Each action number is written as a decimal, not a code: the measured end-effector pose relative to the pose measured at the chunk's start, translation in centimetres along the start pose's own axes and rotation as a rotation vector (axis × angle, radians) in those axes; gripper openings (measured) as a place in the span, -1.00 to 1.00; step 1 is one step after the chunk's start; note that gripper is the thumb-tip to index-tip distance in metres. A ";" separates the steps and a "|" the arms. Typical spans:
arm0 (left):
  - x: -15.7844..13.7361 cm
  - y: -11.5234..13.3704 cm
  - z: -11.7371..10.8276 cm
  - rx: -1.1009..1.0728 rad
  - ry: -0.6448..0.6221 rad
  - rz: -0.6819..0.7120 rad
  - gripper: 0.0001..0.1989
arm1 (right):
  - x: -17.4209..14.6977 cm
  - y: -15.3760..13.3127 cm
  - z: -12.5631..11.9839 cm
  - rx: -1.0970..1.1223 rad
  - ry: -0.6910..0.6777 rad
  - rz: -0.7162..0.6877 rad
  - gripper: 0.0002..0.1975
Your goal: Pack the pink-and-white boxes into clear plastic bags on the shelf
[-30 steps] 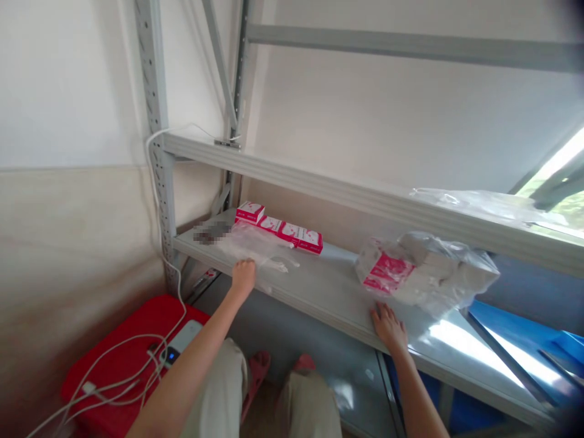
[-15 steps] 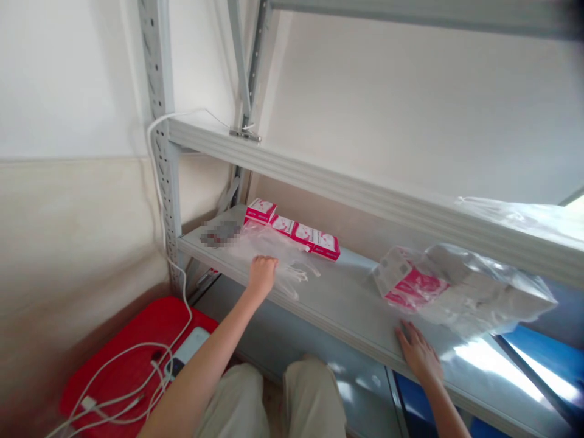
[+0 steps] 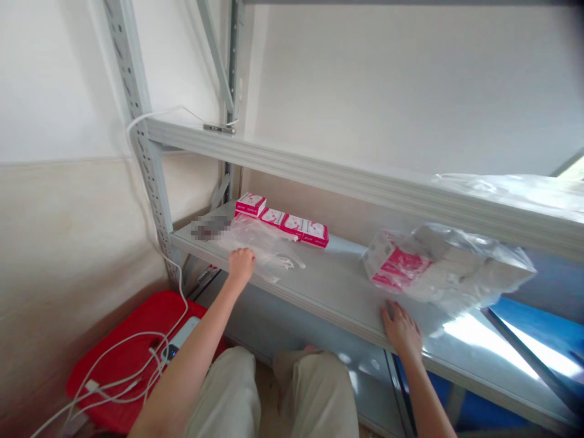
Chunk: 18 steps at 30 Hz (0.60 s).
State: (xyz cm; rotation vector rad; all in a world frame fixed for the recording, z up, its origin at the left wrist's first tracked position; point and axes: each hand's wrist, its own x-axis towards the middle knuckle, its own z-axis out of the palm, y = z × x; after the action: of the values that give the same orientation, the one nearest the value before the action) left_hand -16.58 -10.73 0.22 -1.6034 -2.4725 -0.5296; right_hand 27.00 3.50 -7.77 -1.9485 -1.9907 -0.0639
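On the lower shelf lies a clear plastic drawstring bag, mostly flat, with its white cords at the right end. My left hand is closed at its front edge, fingers curled down on the plastic; the fingertips are hidden. Behind the bag, several pink-and-white boxes stand in a row, one stacked on top at the left. My right hand rests flat on the shelf's front edge, fingers apart. Just behind it sits a filled clear bag with a pink-and-white box showing through.
A grey metal rack has a lower shelf and an upper shelf beam above my hands. At the left, a red stool-like surface carries a power bank and tangled white cables. Another clear bag lies on the upper shelf.
The view has shifted, so the rack sits further left and slightly higher. My left hand has moved a little left along the flat bag. My right hand still rests on the shelf.
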 end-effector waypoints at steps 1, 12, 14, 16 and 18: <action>0.3 -0.3 -0.5 0.003 0.015 -0.018 -0.76 | -0.1 -0.1 -0.2 0.004 0.012 -0.007 -0.41; 1.6 4.7 -5.9 -0.276 0.066 0.164 -0.80 | -5.5 -8.0 -6.2 0.196 0.323 -0.248 -0.58; 1.3 7.3 -6.7 -0.369 -0.015 0.376 -0.84 | -6.9 -11.2 -8.6 0.248 0.401 -0.395 -0.55; 0.7 9.8 -7.3 -0.433 -0.089 0.567 -0.86 | -7.5 -13.6 -10.8 0.249 0.441 -0.503 -0.50; -0.1 11.5 -7.7 -0.469 -0.126 0.672 -0.86 | -7.5 -14.7 -12.5 0.227 0.403 -0.583 -0.56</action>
State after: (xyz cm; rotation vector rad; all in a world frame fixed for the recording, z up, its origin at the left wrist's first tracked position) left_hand -6.60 -9.39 9.74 -2.5437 -1.7617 -0.9466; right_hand 15.25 -7.93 4.91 -1.0679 -2.0982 -0.3296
